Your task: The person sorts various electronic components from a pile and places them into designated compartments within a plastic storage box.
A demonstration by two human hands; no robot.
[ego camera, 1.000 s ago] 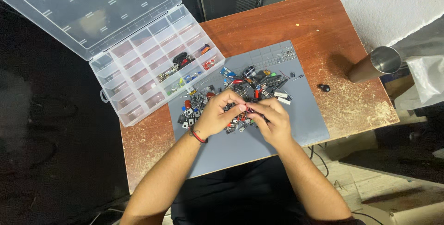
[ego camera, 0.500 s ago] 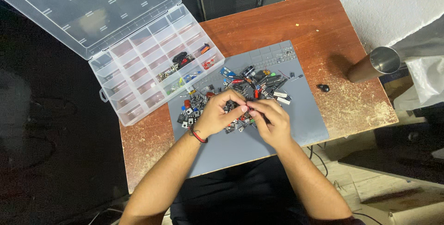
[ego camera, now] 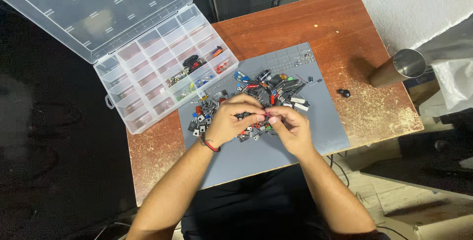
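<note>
A worn, reddish-brown wooden table (ego camera: 305,28) is seen from above. A grey mat (ego camera: 315,131) is laid across its near half. A clear plastic compartment box (ego camera: 148,77) — its lid opened — is placed on the left corner, partly overhanging. A small black object (ego camera: 344,92) is found right of the mat.

A worn reddish-brown wooden table (ego camera: 315,28) bears a grey rectangular work mat (ego camera: 256,156), and a clear plastic compartment organiser box (ego camera: 148,87) with its lid swung open overhangs the table's far left corner. A shiny metal cylindrical tumbler (ego camera: 398,67) stands near the right edge, with a small black rounded object (ego camera: 343,92) on the wood just beside the mat. A crumpled translucent plastic bag (ego camera: 456,80) lies beyond the table on the right.
</note>
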